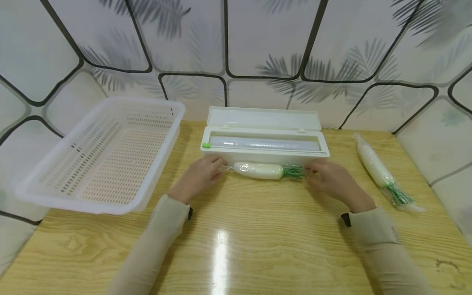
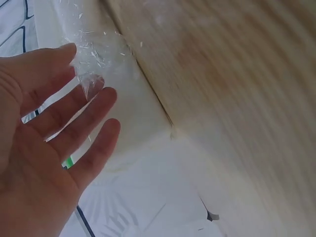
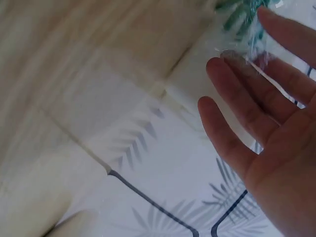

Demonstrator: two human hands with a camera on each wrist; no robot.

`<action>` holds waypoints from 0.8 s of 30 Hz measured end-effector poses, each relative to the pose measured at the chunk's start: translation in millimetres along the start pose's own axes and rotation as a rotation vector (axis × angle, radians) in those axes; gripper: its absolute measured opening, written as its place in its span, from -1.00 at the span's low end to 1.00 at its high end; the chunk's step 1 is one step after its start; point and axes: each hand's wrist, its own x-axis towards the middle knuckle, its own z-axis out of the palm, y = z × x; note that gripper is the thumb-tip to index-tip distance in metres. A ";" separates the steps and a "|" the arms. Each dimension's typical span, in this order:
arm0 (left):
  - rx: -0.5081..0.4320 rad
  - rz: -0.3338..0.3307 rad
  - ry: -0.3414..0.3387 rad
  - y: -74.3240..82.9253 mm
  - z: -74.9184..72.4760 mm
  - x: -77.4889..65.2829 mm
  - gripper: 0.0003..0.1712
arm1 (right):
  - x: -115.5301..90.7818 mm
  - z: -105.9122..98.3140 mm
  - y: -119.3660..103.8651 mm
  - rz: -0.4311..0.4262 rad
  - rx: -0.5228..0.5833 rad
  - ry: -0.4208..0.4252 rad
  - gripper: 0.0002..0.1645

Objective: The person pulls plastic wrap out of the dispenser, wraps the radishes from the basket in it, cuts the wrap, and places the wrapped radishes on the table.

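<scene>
A white radish (image 1: 258, 171) with trimmed green stems (image 1: 293, 172), wrapped in clear cling film, lies crosswise in front of the white cling film dispenser (image 1: 265, 156). At the radish's root end, my left hand (image 1: 202, 176) pinches the film's twisted tail; the left wrist view shows crinkled film (image 2: 91, 59) at the thumb and fingertips, other fingers spread. Beyond the stems, my right hand (image 1: 333, 181) pinches the opposite film end between thumb and fingers. In the right wrist view, green stems (image 3: 242, 19) show beside the right hand (image 3: 266, 113).
The dispenser's lid (image 1: 263, 118) stands raised, showing a film roll (image 1: 265, 143) and a green slider (image 1: 206, 145). A white perforated basket (image 1: 147, 186) sits at left. Another wrapped radish (image 1: 376, 164) lies at right on the wooden table (image 1: 273, 246). A patterned wall backs the table.
</scene>
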 end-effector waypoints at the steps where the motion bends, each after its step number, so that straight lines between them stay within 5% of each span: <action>1: -0.012 -0.018 -0.020 0.9 -0.2 1.6 -0.72 | 1.3 1.1 -2.1 0.022 -0.016 -0.019 -0.67; 8: -0.094 -0.177 -0.124 7.7 0.2 15.9 -0.91 | 10.9 2.7 -9.4 0.108 0.036 -0.034 -0.86; 16: -0.223 -0.250 -0.115 12.3 8.4 27.8 -0.86 | 12.7 2.8 -10.7 0.155 0.161 -0.030 -0.70; 24: -0.199 -0.295 -0.245 18.6 3.1 23.2 -0.85 | 13.6 -2.0 -15.4 0.149 0.135 -0.100 -0.80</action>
